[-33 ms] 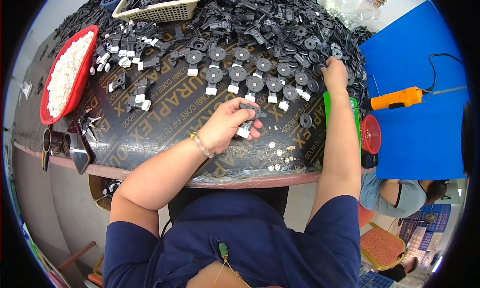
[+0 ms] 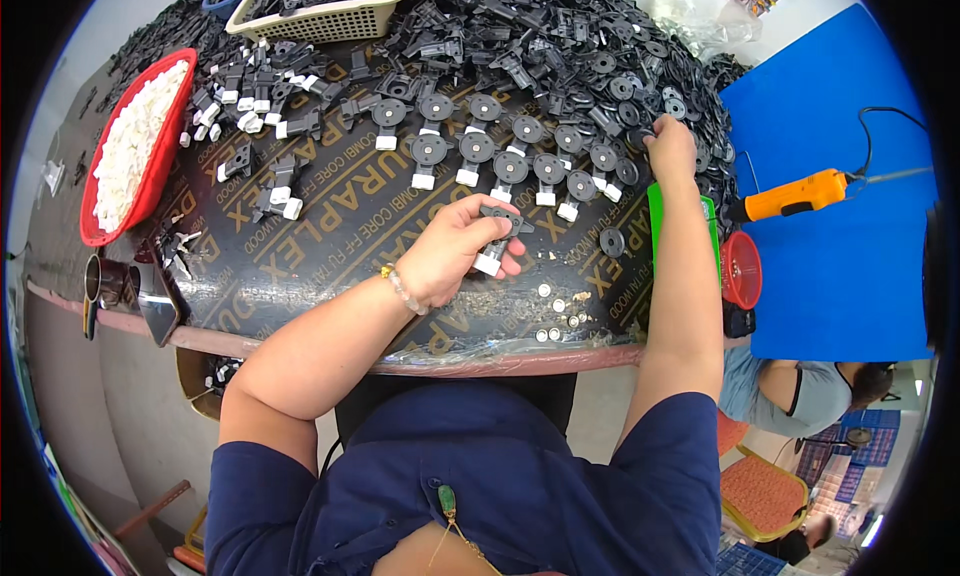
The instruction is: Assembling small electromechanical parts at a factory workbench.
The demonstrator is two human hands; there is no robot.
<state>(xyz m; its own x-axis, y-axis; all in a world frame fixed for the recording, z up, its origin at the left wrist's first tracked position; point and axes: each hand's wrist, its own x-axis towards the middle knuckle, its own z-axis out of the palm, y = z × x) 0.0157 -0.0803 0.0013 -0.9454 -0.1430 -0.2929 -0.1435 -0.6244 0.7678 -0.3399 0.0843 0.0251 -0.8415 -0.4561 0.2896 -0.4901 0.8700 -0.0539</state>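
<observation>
My left hand (image 2: 450, 248) is closed around a black plastic bracket (image 2: 503, 222) with a white block (image 2: 487, 265) at its lower end. The thumb presses on top of the bracket. Out to the right, my right hand (image 2: 672, 154) reaches the edge of a heap of black parts (image 2: 560, 36), its fingers pinched together among black discs; what they hold is hidden. Between the hands lie rows of brackets topped with round discs (image 2: 510, 167), each with a white end. One loose black disc (image 2: 612, 241) and several small silvery round pieces (image 2: 544, 291) lie nearer me.
At the left stands a red basket (image 2: 187, 96) of white pieces, with a phone (image 2: 160, 301) and a metal cup (image 2: 112, 281) below it. A cream basket (image 2: 330, 26) sits far back. To the right are a green tray (image 2: 657, 216), a red bowl (image 2: 741, 266) and an orange electric screwdriver (image 2: 800, 195).
</observation>
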